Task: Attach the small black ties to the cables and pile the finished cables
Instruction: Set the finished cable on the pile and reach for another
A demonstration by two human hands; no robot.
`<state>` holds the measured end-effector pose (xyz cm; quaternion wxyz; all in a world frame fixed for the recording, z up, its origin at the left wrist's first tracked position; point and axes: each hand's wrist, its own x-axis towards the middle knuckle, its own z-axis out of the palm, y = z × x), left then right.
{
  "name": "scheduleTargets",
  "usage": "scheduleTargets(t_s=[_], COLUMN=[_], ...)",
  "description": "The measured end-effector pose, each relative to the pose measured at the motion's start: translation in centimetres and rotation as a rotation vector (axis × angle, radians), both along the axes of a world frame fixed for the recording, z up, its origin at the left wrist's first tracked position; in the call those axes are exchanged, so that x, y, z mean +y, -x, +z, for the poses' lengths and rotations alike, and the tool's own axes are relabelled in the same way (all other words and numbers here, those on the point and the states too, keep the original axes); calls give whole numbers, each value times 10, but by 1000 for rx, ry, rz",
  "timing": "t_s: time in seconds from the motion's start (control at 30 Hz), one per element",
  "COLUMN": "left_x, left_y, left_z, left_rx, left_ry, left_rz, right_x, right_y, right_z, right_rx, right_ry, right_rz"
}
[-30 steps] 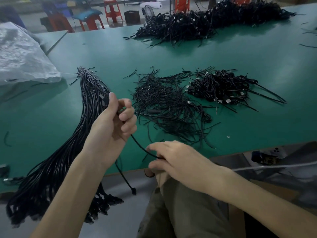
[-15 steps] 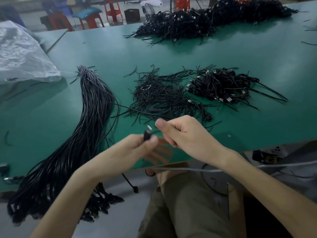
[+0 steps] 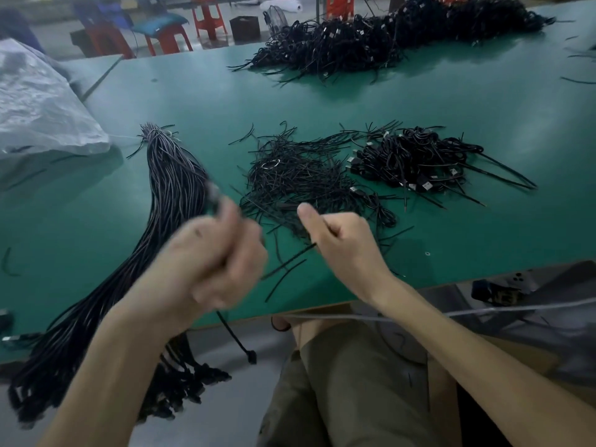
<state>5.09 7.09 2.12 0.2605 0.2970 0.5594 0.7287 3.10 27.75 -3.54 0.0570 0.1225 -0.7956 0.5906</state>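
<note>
I read the left hand (image 3: 219, 262) as motion-blurred, its fingers clenched around one cable (image 3: 237, 337) whose tail hangs below the green table (image 3: 483, 101) edge. Right hand (image 3: 345, 246): fingers curled, thumb up, gripping a thin black strand (image 3: 298, 254); tie or cable, I cannot tell. Cable bundle (image 3: 174, 195) lies left, loose ties (image 3: 296, 179) centre, finished cables (image 3: 416, 159) just beside them at right.

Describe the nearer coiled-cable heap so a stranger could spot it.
On the green table, three dark masses fill the near half. The coiled heap is rightmost, beside the loose ties. Of these, only it shows looped cables with plug ends.
</note>
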Motion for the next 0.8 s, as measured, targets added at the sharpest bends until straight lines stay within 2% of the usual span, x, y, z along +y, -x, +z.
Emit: scheduleTargets(t_s=[0.07,0.1,0.17,0.23,0.27,0.37,0.43,0.47,0.5,0.53,0.57,0.63,0.67,0.7,0.73,0.77,0.8], left_x=[6,13,27,36,33,29,25,19,16,10,6,6,8,16,28,40,49], left_y=[-9,-10,-6,4,8,20,24,19,16,11,7,-1,-5,-2,-1,3,7], left_z=[-7,-12,-26,-37,-42,-38,-21,-12,-3,2,4,5,2,-5,-11,-16,-21], left_rx=[232,286,308,119,29,-300,-510,-580,-605,-533,-344,115,261,317,343,277,126], left_ry=[532,685,746,546,400,-212,-610,-755,-821,-750,-524,150,458,644,724,711,598], left_rz=[-143,-111,193,529,601,655,518,380,243,152,123,19,-64,-73,27,181,364], right_x=[4,4,0,-8,-13,-25,-28,-26,-23,-18,-13,-4,-2,-1,-2,-6,-11], right_y=[11,14,12,3,-3,-20,-23,-20,-16,-9,-3,10,13,15,13,10,5], right_z=[7,12,23,34,37,28,14,9,6,6,9,17,21,27,32,36,37], right_rx=[64,98,175,252,275,260,204,167,134,116,118,159,200,247,295,334,370], right_ry=[-16,-27,-26,17,50,76,37,38,49,54,49,31,23,20,26,36,34], right_rz=[-95,-122,-138,-124,-98,5,22,10,-10,-43,-87,-173,-205,-224,-228,-212,-185])
